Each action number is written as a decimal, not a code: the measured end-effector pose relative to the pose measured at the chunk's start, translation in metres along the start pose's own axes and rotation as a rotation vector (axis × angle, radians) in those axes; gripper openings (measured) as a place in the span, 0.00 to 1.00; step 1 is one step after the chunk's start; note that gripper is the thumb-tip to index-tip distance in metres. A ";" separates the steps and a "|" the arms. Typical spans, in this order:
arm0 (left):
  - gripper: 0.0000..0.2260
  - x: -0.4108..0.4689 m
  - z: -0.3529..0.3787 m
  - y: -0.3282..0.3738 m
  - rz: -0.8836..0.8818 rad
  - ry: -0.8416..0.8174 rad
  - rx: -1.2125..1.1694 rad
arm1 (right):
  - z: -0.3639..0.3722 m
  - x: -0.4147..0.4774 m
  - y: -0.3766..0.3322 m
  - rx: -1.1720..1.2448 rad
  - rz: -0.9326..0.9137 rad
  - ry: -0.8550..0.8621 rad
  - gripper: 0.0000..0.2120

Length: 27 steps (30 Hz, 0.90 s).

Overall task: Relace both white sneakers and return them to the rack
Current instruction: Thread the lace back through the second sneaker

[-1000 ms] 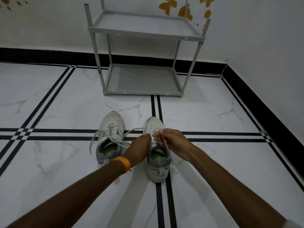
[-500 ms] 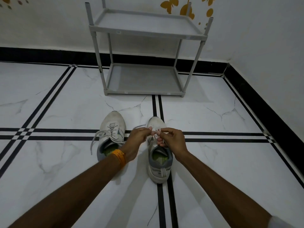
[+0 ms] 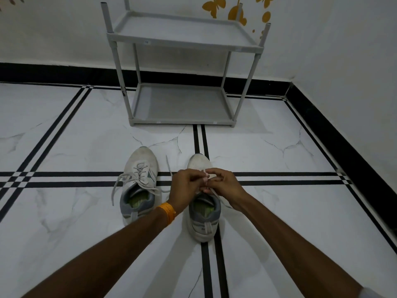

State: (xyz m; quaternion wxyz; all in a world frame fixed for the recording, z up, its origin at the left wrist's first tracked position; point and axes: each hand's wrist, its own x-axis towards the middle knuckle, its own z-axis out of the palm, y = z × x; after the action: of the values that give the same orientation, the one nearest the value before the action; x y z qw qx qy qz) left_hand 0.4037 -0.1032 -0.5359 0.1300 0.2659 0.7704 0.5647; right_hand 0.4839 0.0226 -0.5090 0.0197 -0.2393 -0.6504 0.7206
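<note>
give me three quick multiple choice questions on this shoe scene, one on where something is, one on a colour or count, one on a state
1. Where do the two sneakers stand?
A. on the rack's top shelf
B. on the floor in front of the rack
C. on the rack's bottom shelf

2. What colour is the band on the left wrist?
A. orange
B. blue
C. black

3. What state are the left sneaker's laces in?
A. tied in a bow
B. removed
C. threaded but loose, ends trailing on the floor

Answers:
1 B: left sneaker and right sneaker sit on the floor, short of the rack.
2 A: the band is orange.
3 C: the laces spill sideways untied.
</note>
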 end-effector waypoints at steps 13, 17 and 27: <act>0.07 0.002 -0.007 0.000 0.030 0.045 0.078 | 0.002 0.007 0.001 -0.087 0.007 -0.017 0.13; 0.04 0.001 -0.001 -0.002 0.084 0.059 0.152 | 0.002 0.007 0.002 -0.139 -0.016 -0.028 0.14; 0.19 0.013 0.004 0.000 -0.399 0.105 -0.195 | 0.000 0.001 0.000 -0.163 -0.064 -0.059 0.14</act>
State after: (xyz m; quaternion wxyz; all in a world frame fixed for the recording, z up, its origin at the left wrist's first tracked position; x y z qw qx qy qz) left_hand 0.3952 -0.0932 -0.5361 0.2241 0.0647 0.7552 0.6126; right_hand 0.4830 0.0234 -0.5093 0.0043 -0.1979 -0.7144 0.6711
